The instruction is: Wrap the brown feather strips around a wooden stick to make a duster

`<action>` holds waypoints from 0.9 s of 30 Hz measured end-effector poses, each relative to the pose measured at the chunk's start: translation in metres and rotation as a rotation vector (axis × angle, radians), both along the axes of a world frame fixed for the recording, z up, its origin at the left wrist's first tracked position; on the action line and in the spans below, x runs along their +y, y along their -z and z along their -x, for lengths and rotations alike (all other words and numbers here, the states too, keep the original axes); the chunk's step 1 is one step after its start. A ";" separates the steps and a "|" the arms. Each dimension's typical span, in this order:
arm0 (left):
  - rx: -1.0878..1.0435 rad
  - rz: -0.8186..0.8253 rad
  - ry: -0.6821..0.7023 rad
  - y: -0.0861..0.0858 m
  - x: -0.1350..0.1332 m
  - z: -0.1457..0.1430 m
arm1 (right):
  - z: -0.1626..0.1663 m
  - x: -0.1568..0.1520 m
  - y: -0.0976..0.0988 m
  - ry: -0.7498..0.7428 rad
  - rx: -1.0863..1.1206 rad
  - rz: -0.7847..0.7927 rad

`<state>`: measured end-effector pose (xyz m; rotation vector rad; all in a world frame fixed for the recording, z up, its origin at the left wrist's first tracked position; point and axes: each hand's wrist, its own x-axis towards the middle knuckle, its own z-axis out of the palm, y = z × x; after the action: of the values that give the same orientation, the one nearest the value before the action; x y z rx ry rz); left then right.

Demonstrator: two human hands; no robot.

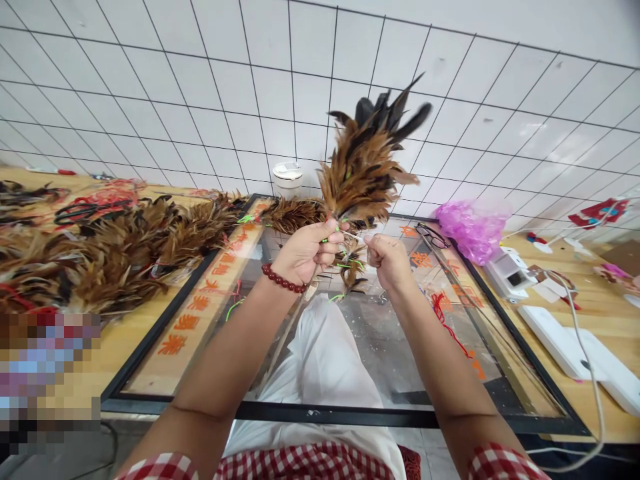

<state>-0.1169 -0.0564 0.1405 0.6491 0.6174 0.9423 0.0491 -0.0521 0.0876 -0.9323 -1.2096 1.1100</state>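
Note:
My left hand, with a dark red bead bracelet at its wrist, is closed round the base of a feather duster. Brown feathers fan upward from the grip and end in long black tips. Just to the right, my right hand is closed in a fist on a thin white string, drawn taut between the two hands. Green bits show at the left fingers. Below the hands, a small loose feather tuft lies on the black-framed glass panel.
Piles of brown feather bunches cover the left table, with scissors behind. Along the wall stand a white lidded container and a crumpled purple bag. Eyeglasses, red string and a white power strip sit to the right.

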 end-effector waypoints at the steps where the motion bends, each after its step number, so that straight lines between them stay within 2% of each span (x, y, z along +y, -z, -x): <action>1: 0.012 -0.016 -0.017 0.001 0.001 0.000 | 0.000 -0.002 -0.001 -0.008 -0.061 -0.019; 5: 0.131 -0.144 -0.105 0.004 0.000 -0.001 | -0.006 -0.013 -0.008 -0.083 -0.422 -0.241; 9: 0.192 -0.205 -0.183 0.002 0.000 0.003 | -0.020 -0.015 -0.013 -0.458 -0.840 -0.322; 11: 0.163 -0.197 -0.230 -0.001 0.002 0.008 | -0.023 -0.010 -0.006 -0.540 -1.075 -0.375; 14: 0.107 -0.170 -0.265 -0.003 0.007 0.016 | -0.017 0.002 0.016 -0.505 -1.346 -0.484; 16: 0.079 -0.146 -0.255 -0.002 0.010 0.018 | -0.012 0.008 0.030 -0.496 -1.470 -0.483; 18: 0.057 -0.120 -0.239 0.000 0.012 0.018 | -0.010 0.011 0.035 -0.489 -1.531 -0.454; 20: 0.036 -0.095 -0.225 0.003 0.014 0.016 | -0.014 0.007 0.027 -0.527 -1.496 -0.421; 24: 0.022 -0.050 -0.181 0.010 0.018 0.011 | -0.025 -0.018 -0.015 -0.580 -1.292 -0.395; 27: 0.057 -0.034 -0.153 0.016 0.018 0.004 | -0.025 -0.037 -0.038 -0.451 -1.153 -0.551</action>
<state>-0.1209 -0.0381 0.1242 0.6676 0.7106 1.0811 0.0741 -0.0892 0.1259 -0.8677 -2.6016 0.4170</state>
